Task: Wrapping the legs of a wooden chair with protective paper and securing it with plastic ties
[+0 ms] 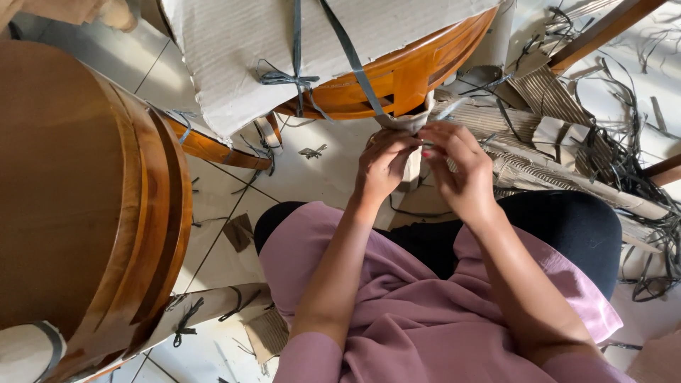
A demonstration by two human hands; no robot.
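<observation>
Strap being worked loose from a cardboard-wrapped wooden leg.

The wrapped leg end [410,125] of the round wooden piece [404,71] was held just in front of the knees, above the tiled floor [333,170]. The left hand [383,164] was pinched on the cardboard wrap at the leg's tip; the right hand [460,167] was closed on the same wrap from the other side, fingertips almost touching the left's. A grey strap [352,57] ran down over the cardboard sheet [241,50] to that spot. Whether a knot was caught in either grip could not be told. The step was judged to be the unwrapping of the leg; a firm pull on the strap or wrap would be called for next. Torn cardboard and cut straps [624,156] were strewn to the right.
</observation>
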